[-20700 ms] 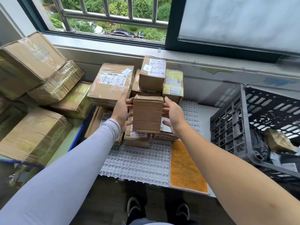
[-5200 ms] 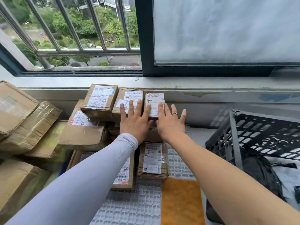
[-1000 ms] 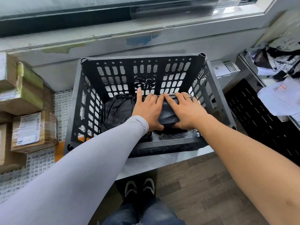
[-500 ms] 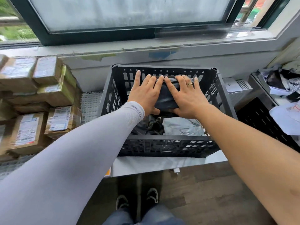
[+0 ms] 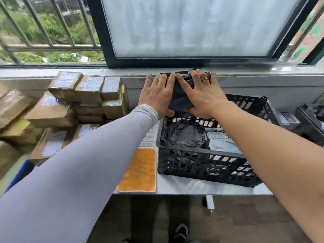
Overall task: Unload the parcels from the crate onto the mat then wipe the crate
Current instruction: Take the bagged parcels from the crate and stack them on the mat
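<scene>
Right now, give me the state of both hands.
Left hand: holding the dark parcel, fingers straight.
Right hand: holding the same parcel from the other side.

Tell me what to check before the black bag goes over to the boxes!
1. Both hands on the dark parcel: left hand and right hand hold its sides. Ok.
2. Parcel lifted above the crate: ok.
3. Free spot on the mat: cannot tell, the arm hides it.
4. Stack of boxes steady: cannot tell.
5. Crate empty for wiping: not ok, a black bag and a grey bag remain inside.
</scene>
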Motion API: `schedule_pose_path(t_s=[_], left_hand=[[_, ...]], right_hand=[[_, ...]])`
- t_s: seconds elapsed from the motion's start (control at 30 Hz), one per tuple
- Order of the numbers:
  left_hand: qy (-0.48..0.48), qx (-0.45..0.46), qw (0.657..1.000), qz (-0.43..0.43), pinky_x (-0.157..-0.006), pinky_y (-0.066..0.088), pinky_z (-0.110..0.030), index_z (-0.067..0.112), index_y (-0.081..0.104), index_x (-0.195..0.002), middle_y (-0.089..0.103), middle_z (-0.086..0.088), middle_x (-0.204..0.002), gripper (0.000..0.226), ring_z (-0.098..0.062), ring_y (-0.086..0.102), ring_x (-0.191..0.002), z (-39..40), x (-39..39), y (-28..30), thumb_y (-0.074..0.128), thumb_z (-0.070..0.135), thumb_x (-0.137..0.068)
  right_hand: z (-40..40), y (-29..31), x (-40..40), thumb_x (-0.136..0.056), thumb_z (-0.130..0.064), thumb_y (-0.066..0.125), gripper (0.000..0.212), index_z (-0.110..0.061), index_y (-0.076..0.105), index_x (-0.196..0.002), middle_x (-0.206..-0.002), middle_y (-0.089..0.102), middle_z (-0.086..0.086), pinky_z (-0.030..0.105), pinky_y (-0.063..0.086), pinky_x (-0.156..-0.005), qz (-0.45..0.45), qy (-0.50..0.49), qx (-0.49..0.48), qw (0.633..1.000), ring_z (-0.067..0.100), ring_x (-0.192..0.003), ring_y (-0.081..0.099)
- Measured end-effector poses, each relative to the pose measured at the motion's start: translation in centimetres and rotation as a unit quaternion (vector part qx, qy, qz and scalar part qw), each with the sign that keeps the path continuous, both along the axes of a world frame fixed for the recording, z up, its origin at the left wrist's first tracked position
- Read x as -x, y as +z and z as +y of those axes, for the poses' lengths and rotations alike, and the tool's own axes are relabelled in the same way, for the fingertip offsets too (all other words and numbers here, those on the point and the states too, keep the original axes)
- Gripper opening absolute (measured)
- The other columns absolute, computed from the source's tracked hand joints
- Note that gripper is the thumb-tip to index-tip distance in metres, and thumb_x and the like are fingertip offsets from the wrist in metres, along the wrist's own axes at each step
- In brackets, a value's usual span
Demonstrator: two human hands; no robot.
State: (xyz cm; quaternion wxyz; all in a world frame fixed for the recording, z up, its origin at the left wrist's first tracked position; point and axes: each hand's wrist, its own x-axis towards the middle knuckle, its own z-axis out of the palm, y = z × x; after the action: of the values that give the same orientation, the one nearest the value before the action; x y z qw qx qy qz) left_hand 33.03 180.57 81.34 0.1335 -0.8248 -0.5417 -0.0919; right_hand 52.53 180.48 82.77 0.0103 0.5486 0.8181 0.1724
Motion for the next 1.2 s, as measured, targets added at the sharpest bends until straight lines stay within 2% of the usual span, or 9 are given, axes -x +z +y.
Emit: schedule_pose_path(t_s=[0.13, 0.53, 0.73, 0.9, 1.07, 1.2], left_hand=[[0.027, -0.007, 1.0, -0.001, -0.127, 0.012, -0.053, 0.012, 0.014, -0.163, 0.038, -0.013, -0.155, 0.131, -0.034, 0.033, -0.146, -1.1, 7.0, 0.9, 0.087, 0.059, -0.064], [0.09, 0.04, 0.994, 0.049, -0.127, 0.012, -0.054, 0.014, 0.01, -0.163, 0.036, -0.012, -0.157, 0.129, -0.032, 0.029, -0.149, -5.9, 25.5, -2.9, 0.081, 0.063, -0.068], [0.101, 0.086, 0.99, 0.057, -0.126, 0.012, -0.051, 0.013, 0.011, -0.163, 0.037, -0.008, -0.157, 0.13, -0.028, 0.029, -0.149, -8.2, 30.7, -7.7, 0.081, 0.064, -0.066], [0.111, 0.116, 0.986, 0.054, -0.126, 0.009, -0.054, 0.015, 0.009, -0.163, 0.035, -0.008, -0.157, 0.132, -0.026, 0.028, -0.149, -8.2, 32.5, -10.7, 0.081, 0.066, -0.064], [0.119, 0.122, 0.984, 0.045, -0.125, 0.009, -0.055, 0.016, 0.007, -0.164, 0.031, -0.009, -0.161, 0.131, -0.026, 0.024, -0.152, -6.5, 33.6, -11.8, 0.08, 0.061, -0.066], [0.132, 0.094, 0.986, 0.03, -0.124, 0.015, -0.057, 0.015, 0.011, -0.163, 0.035, -0.009, -0.158, 0.118, -0.028, 0.027, -0.15, -5.2, 34.2, -13.0, 0.077, 0.055, -0.073]], right_hand=[[0.0, 0.6, 7.1, -0.082, -0.065, 0.07, 0.121, -0.029, -0.014, -0.162, -0.159, 0.009, 0.018, 0.071, 0.008, -0.12, 0.004, 0.025, -0.01, 1.0, 0.04, -0.152, 0.007], [-2.5, -4.7, 26.0, -0.084, -0.064, 0.069, 0.12, -0.029, -0.017, -0.161, -0.161, 0.006, 0.018, 0.07, 0.006, -0.121, 0.035, 0.079, 0.059, 0.994, 0.039, -0.152, 0.004], [-4.4, -9.4, 31.4, -0.083, -0.058, 0.071, 0.121, -0.03, -0.017, -0.161, -0.162, 0.006, 0.017, 0.071, 0.004, -0.121, 0.043, 0.089, 0.128, 0.987, 0.038, -0.153, 0.004], [-5.1, -12.0, 33.6, -0.086, -0.056, 0.07, 0.117, -0.03, -0.016, -0.162, -0.165, 0.005, 0.017, 0.07, 0.003, -0.122, 0.047, 0.076, 0.15, 0.985, 0.038, -0.155, 0.001], [-3.8, -13.0, 34.8, -0.086, -0.054, 0.068, 0.115, -0.032, -0.016, -0.161, -0.165, 0.005, 0.017, 0.068, 0.004, -0.122, 0.055, 0.064, 0.163, 0.983, 0.038, -0.156, 0.001], [-2.7, -14.0, 35.7, -0.086, -0.049, 0.071, 0.115, -0.032, -0.015, -0.161, -0.163, 0.006, 0.016, 0.067, 0.004, -0.123, 0.077, 0.061, 0.148, 0.984, 0.037, -0.155, 0.002]])
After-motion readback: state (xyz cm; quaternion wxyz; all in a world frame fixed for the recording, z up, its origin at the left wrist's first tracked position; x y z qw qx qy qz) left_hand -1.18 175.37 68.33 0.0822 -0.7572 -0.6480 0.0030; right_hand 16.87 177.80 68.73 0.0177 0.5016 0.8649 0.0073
